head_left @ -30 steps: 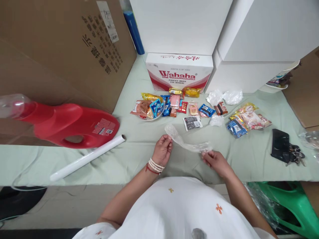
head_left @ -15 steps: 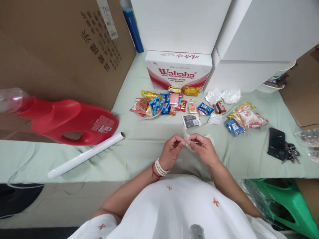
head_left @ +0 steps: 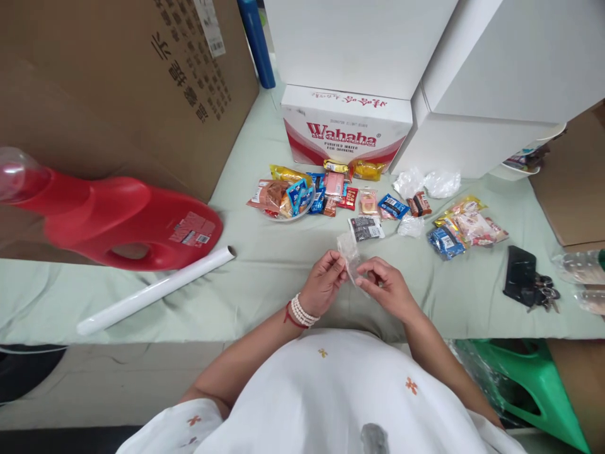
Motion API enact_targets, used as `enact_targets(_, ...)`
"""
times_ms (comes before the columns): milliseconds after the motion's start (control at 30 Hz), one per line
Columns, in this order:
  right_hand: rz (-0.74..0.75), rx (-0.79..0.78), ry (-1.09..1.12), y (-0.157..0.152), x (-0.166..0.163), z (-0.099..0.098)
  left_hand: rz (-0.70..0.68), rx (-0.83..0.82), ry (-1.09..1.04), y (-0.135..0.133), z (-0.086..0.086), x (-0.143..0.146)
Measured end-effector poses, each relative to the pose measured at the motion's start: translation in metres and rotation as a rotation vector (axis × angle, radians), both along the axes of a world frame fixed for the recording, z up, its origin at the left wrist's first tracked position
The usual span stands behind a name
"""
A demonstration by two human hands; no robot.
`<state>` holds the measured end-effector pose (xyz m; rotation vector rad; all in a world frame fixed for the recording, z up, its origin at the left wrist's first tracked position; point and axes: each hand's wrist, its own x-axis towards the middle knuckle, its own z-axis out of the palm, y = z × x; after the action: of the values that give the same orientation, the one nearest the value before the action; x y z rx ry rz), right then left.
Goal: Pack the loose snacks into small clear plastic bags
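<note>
Clear plastic bag: it is held in the air between my two hands, just above the green cloth.

- **Left hand**: pinches the film between thumb and fingertips.
- **Right hand**: pinches the same bunch from the opposite side, its fingertips nearly touching those of the left.
- **Change:** a second ago the bag was drawn out long, with my hands well apart. They have since closed together on it. One crumpled corner now stands up above my left fingertips, and the rest is gathered in the grip.
- **Judgement:** the film is slack and bunched, and both hands control it at one point.
- **Surroundings:**
  - Just beyond my hands lies a black-and-white sachet.
  - Farther beyond stands the Wahaha carton.
  - Well to the left are a red detergent jug and a white roll.
  - Well to the right is a black wallet with keys.
</note>
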<state>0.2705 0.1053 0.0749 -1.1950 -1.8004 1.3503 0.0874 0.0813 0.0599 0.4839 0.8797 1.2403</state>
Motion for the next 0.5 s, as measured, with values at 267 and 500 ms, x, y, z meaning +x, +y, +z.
enact_targets(267,-0.003,-0.057,-0.002,0.001,-0.002,0.001,0.060,-0.051,-0.058,0.000,-0.012,-0.005)
enact_targets(500,-0.109,-0.330,0.186,-0.001,-0.013,-0.003,-0.068,-0.066,0.069,-0.007,-0.013,-0.004)
